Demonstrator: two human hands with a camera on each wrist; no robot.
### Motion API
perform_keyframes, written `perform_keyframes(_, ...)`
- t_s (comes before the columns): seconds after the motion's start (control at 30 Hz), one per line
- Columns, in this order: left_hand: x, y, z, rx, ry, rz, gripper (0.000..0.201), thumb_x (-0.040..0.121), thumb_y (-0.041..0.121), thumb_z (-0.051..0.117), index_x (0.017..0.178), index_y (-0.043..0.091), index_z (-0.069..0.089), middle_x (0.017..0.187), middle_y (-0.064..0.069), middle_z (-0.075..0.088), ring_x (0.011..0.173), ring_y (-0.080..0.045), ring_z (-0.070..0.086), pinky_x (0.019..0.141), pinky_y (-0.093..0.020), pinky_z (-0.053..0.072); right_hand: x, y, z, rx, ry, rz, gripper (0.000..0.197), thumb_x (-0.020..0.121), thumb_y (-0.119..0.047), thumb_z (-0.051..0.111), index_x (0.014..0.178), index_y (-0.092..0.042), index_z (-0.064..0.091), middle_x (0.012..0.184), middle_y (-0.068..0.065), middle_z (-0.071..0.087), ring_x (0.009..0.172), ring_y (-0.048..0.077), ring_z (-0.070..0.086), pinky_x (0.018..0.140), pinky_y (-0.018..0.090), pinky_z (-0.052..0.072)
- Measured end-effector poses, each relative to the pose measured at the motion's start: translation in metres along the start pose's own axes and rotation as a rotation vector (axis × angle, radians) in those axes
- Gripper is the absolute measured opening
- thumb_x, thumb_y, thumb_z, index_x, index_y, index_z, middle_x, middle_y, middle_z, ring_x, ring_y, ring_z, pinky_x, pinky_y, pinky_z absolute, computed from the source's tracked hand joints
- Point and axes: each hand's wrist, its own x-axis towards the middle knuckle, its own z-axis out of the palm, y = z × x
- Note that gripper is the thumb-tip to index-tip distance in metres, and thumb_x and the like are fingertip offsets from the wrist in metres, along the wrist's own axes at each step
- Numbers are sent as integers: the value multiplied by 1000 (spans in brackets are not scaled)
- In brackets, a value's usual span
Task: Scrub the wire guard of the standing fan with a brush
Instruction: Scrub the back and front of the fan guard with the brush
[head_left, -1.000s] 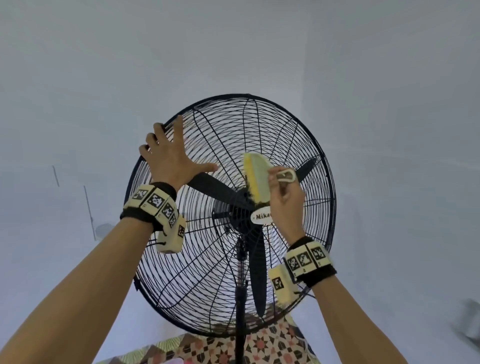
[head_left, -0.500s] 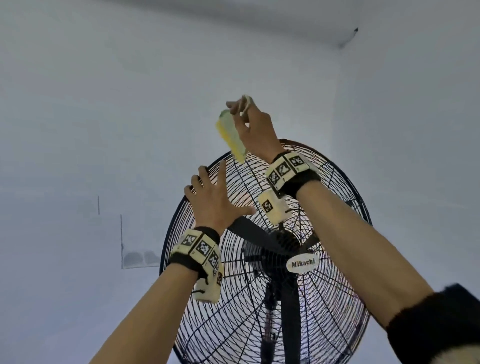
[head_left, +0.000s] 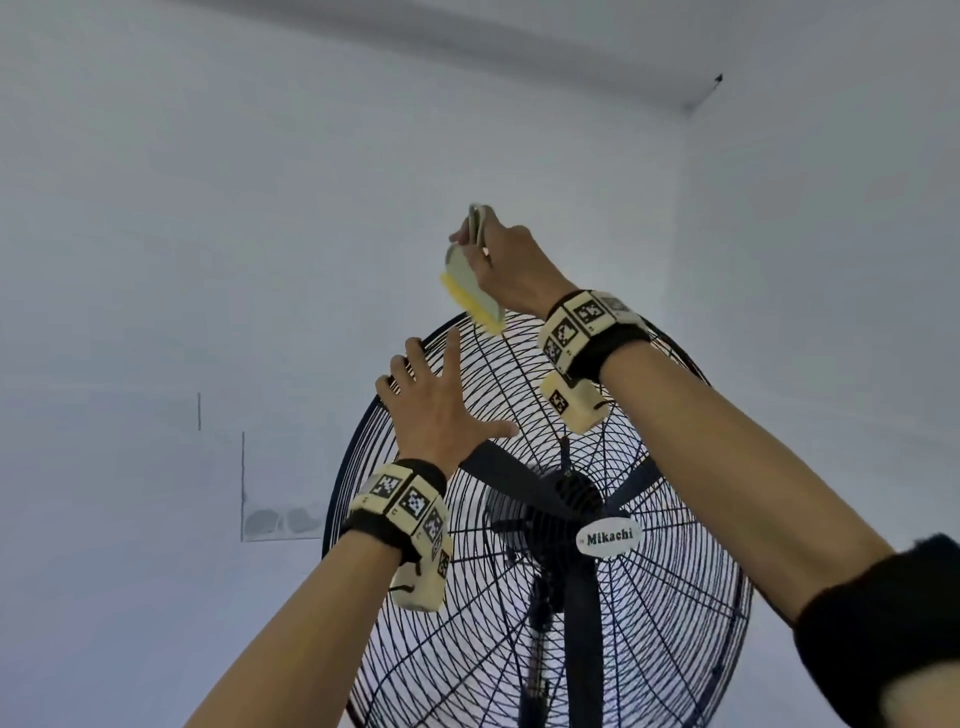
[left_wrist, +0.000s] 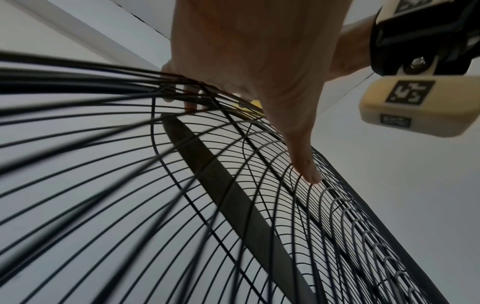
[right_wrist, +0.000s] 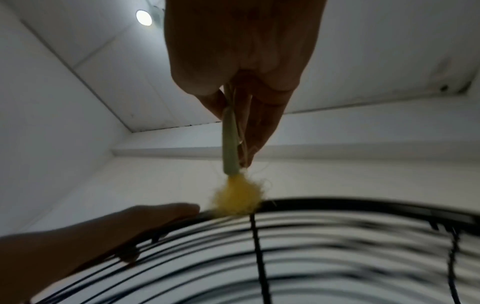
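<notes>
Brush (head_left: 471, 288) is pinched by right hand (head_left: 511, 270), yellow bristles (right_wrist: 237, 200) touching top rim of wire guard (head_left: 649, 597), which is braced by spread left hand (head_left: 439, 410) just beside; short, firm strokes along rim are judged best.

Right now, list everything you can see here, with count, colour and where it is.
Standing fan: one, black, centre, against white walls.
Wire guard: one, black, round the fan blades.
Fan blades: dark, behind the guard; count unclear.
Mikachi badge: one, white, guard centre.
Brush: one, pale green body, yellow bristles, on the guard's top rim.
Ceiling light: one, white, overhead.
Wrist cameras: two, cream, on black straps.
Left hand: spread, resting on the guard's upper left.
Right hand: grips the brush.
</notes>
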Motion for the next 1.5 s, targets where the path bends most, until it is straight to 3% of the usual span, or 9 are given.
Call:
perform_keyframes(0.2,0,-1,0,11,-5,4,143,56,101,57,164,29,-4,165,-23,16,147,-45,25,117,-61,26,3,-21,-18,-159,6,89,26,94,-34,45,96,-11,56,103,16,63,101,32,58,87,42,53)
perform_keyframes(0.43,-1,-1,2,-9,1,-1,143,55,101,57,164,31,-4,166,-24,15,149,-46,22,119,-61,24,-25,-20,14,-195,53,-93,21,101,-26,43,118,-15,48,100,6,69,84,29,66,74,43,56)
perform_keyframes(0.6,0,0,1,14,-1,0,143,56,102,56,164,31,-5,166,-24,15,148,-45,23,118,-61,25,-31,-27,-2,-298,139,-64,27,101,-25,46,119,-6,54,86,7,49,79,28,49,61,32,34)
perform_keyframes(0.8,-2,-2,0,3,-2,-2,143,56,101,58,163,31,-4,166,-24,14,149,-46,23,118,-60,26,-62,-3,4,-47,182,-132,18,101,-21,49,115,-10,49,109,-2,73,82,21,72,79,40,58)
perform_keyframes(0.93,0,1,-1,10,-11,-8,144,55,100,59,164,30,-4,166,-24,13,149,-46,22,118,-61,26,-71,9,-13,-36,206,-69,25,89,-30,43,102,-11,54,87,4,74,63,21,64,62,42,55)
perform_keyframes(1.17,-2,-1,-1,0,-10,-12,144,55,100,61,164,30,-3,166,-24,14,148,-46,22,118,-61,25,-95,23,-4,82,248,-169,13,105,-19,47,113,-9,46,133,-4,67,89,8,70,72,23,55)
perform_keyframes(1.33,-1,0,-2,7,-20,-14,144,55,100,61,164,30,-4,166,-23,14,148,-45,22,118,-61,25,-105,32,-5,21,250,-143,11,95,-15,57,102,-12,49,93,3,75,59,5,60,57,32,53)
perform_keyframes(1.43,-2,1,-3,7,-28,-13,144,56,99,61,164,30,-5,166,-23,12,149,-45,21,119,-61,24,-106,31,-8,76,303,-183,13,101,-19,55,109,-11,48,118,-4,73,70,1,66,61,19,54)
perform_keyframes(1.5,-2,2,-4,6,-33,-12,144,56,98,62,164,30,-5,167,-23,11,150,-46,20,119,-60,23,-108,32,-4,101,310,-195,15,105,-24,50,112,-12,45,135,-11,65,75,14,71,61,31,58)
